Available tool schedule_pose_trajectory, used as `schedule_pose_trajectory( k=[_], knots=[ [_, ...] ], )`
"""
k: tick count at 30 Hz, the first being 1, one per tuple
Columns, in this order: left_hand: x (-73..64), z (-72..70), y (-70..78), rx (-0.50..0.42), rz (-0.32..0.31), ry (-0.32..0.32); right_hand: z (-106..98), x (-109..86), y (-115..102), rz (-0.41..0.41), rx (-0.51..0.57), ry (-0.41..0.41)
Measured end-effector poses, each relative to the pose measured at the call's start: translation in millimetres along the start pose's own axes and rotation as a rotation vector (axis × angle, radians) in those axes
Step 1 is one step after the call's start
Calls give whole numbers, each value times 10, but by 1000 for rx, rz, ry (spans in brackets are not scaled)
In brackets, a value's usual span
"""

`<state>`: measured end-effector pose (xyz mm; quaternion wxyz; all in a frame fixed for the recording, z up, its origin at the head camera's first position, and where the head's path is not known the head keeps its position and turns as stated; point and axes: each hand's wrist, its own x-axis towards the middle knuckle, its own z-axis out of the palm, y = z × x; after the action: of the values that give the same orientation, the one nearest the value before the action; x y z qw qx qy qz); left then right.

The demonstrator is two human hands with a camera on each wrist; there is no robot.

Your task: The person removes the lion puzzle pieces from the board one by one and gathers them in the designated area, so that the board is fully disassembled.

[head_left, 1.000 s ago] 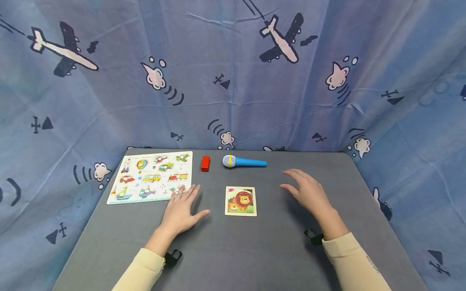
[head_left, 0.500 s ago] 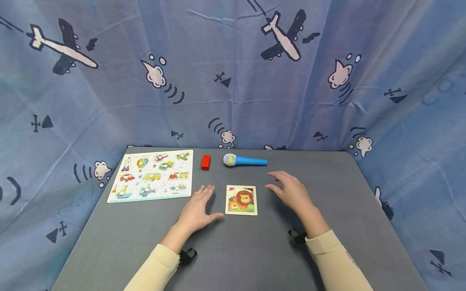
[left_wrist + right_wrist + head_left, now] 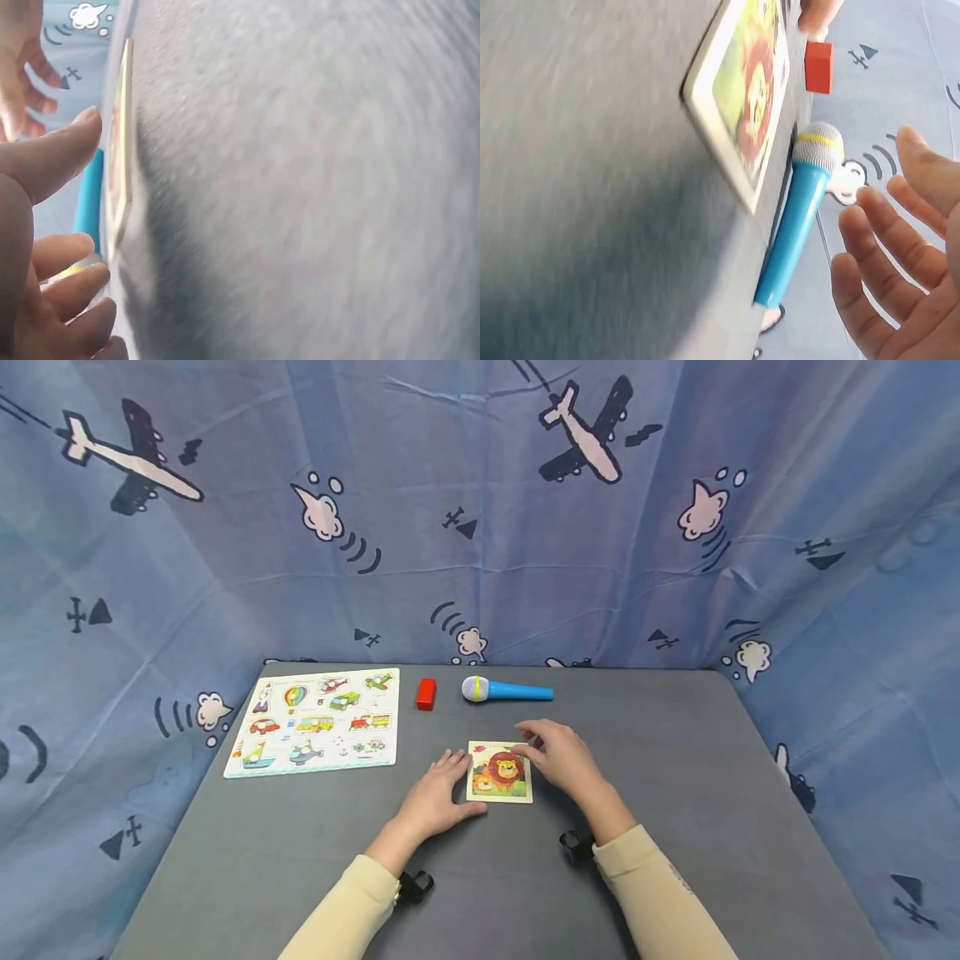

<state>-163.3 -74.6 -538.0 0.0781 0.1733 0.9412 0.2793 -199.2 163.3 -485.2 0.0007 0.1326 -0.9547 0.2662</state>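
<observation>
A small square lion picture board point(image 3: 499, 787) with a pale wooden rim lies flat on the grey table. My left hand point(image 3: 431, 800) is at its left side, thumb and fingers spread around the near left corner. At its upper right corner, my right hand point(image 3: 566, 762) overlaps the board in the head view. The right wrist view shows the right fingers point(image 3: 885, 240) relaxed and apart from the board, with nothing between them. In the left wrist view, the left thumb point(image 3: 64, 150) points toward the board's edge and the palm holds nothing.
Behind the board lie a blue toy microphone point(image 3: 517, 692) with a grey head and a red block point(image 3: 426, 694). A larger vehicle picture board point(image 3: 318, 756) sits at the back left of the table point(image 3: 300, 843). A blue printed curtain point(image 3: 405, 527) hangs behind.
Both hands have moved inward to the lion board, the left hand rightward from the vehicle board and the right hand leftward. The objects stay where they were.
</observation>
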Motion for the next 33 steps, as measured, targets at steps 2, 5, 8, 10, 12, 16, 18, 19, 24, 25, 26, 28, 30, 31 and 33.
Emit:
schedule_pose_trajectory(
  k=[2, 5, 8, 10, 12, 16, 18, 19, 24, 25, 26, 28, 30, 31, 33],
  knots=[
    [18, 39, -6, 1, -2, 0, 44, 25, -43, 1, 14, -9],
    [26, 80, -8, 23, -12, 13, 119, 73, -87, -2, 19, -19],
    [20, 93, 8, 38, -19, 32, 196, 125, -131, 6, 13, -37],
    [14, 94, 22, 41, -23, 41, 250, 166, -152, 14, 8, -56],
    [4, 89, 40, 44, -28, 41, 303, 202, -171, 25, 4, -77],
    [-6, 86, 66, 50, -39, 33, 376, 259, -202, 45, 0, -105],
    [-7, 85, 74, 61, -40, 38, 400, 284, -218, 52, -4, -113],
    [-7, 89, 78, 65, -41, 41, 412, 293, -220, 50, -8, -116],
    [-9, 94, 87, 96, -51, 55, 502, 342, -215, 39, -27, -139],
    [-11, 93, 88, 100, -49, 58, 519, 351, -216, 39, -31, -146],
    [-11, 91, 88, 105, -47, 59, 537, 359, -217, 44, -37, -156],
    [-10, 89, 91, 113, -40, 61, 561, 372, -221, 55, -50, -175],
    [-7, 85, 96, 115, -36, 59, 575, 379, -225, 65, -61, -186],
    [-7, 84, 99, 114, -36, 55, 579, 379, -228, 70, -65, -190],
    [-4, 80, 106, 112, -42, 54, 580, 377, -236, 70, -67, -190]
  ],
)
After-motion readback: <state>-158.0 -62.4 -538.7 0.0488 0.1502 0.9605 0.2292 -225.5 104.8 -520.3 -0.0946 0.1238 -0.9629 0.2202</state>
